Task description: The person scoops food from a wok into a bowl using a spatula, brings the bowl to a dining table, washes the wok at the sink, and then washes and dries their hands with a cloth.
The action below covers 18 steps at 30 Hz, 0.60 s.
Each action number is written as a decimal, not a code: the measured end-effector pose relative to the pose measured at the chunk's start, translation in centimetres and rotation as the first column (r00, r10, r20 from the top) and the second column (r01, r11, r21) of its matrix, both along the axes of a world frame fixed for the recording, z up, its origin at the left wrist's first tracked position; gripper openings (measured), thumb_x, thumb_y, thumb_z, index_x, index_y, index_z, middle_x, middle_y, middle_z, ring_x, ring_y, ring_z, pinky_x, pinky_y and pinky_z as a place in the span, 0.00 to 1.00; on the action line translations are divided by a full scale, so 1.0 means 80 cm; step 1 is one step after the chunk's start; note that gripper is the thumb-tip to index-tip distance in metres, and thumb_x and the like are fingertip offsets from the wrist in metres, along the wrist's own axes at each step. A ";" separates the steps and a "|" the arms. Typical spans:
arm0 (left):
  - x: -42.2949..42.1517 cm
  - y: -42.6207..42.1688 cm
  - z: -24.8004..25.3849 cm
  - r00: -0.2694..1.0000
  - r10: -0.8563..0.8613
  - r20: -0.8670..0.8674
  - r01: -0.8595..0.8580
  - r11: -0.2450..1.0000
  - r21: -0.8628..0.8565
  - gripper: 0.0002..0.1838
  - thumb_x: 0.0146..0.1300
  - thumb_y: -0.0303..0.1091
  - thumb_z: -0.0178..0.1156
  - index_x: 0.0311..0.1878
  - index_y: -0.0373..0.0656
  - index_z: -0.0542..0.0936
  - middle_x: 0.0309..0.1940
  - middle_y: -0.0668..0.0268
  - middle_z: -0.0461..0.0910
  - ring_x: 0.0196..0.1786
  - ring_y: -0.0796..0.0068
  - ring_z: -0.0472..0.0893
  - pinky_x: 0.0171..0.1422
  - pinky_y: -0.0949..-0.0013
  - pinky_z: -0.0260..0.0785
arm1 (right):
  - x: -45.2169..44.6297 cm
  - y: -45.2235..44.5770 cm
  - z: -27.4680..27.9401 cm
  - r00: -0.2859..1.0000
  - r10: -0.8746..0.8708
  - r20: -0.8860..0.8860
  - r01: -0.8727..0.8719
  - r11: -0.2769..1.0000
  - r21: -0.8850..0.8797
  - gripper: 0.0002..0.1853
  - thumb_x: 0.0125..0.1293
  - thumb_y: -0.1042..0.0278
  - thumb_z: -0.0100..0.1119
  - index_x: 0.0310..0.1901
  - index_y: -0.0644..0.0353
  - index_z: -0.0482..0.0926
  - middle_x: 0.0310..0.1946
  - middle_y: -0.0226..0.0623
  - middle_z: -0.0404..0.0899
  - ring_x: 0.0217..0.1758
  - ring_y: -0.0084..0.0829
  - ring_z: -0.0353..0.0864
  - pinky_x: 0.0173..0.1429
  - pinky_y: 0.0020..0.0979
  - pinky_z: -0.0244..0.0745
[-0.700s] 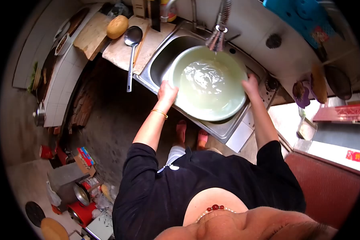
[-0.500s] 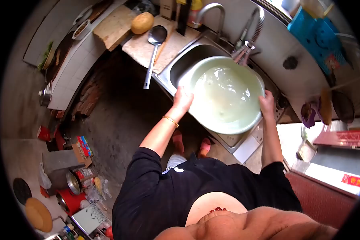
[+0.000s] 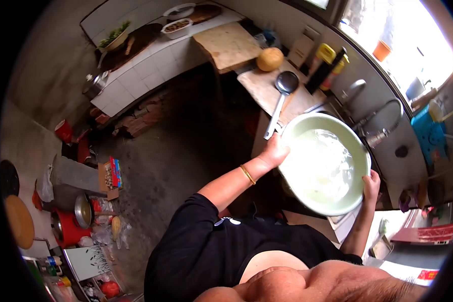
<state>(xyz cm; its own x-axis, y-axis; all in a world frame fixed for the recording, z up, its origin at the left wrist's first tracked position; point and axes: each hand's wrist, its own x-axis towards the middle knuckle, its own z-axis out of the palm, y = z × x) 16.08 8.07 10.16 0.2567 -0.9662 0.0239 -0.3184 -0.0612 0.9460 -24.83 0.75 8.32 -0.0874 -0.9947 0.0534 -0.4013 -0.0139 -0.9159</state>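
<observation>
Bracelet (image 3: 247, 174), gold, on left wrist. Round yellow item (image 3: 270, 59) on pale slab (image 3: 256, 85), basin's eleven o'clock. Left hand (image 3: 275, 150) clamped on rim at nine o'clock, fingers partly hidden. Ladle (image 3: 277, 115), dark bowl, at eleven o'clock on slab, handle end near left hand. Basin (image 3: 298, 151), pale green, holding water — between both hands; contact with sink beneath, cannot tell. Right hand (image 3: 371, 186) gripping rim at four o'clock. Spray tap (image 3: 376, 138) — two o'clock, just beside basin.

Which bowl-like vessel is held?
The large round pale-green basin, gripped by left hand and right hand; the white bowl of brown pieces and pale bowl of greens sit untouched.
</observation>
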 end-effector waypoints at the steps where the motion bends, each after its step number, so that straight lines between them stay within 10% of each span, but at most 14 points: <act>1: 0.023 0.016 0.015 0.996 0.052 0.074 -0.053 0.999 0.013 0.19 0.46 0.33 0.59 0.39 0.27 0.72 0.36 0.43 0.76 0.42 0.50 0.78 0.48 0.59 0.70 | 0.027 0.017 0.007 0.999 0.007 0.049 -0.008 1.000 0.022 0.20 0.47 0.75 0.51 0.44 0.75 0.72 0.34 0.40 0.77 0.34 0.25 0.76 0.41 0.23 0.71; 18: 0.457 0.106 0.028 0.902 0.411 -0.130 -0.427 0.892 -0.145 0.14 0.46 0.28 0.55 0.32 0.24 0.73 0.29 0.43 0.78 0.36 0.54 0.81 0.40 0.63 0.72 | 0.570 -0.088 0.076 0.907 0.406 0.115 -0.404 0.914 -0.039 0.18 0.45 0.79 0.49 0.42 0.70 0.72 0.32 0.35 0.75 0.34 0.25 0.74 0.40 0.23 0.69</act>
<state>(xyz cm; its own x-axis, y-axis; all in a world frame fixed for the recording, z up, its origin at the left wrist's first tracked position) 52.60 16.51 12.44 0.6458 -0.7523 0.1303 -0.2075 -0.0087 0.9782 20.78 -6.30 14.44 0.3161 -0.9452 0.0815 -0.2479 -0.1652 -0.9546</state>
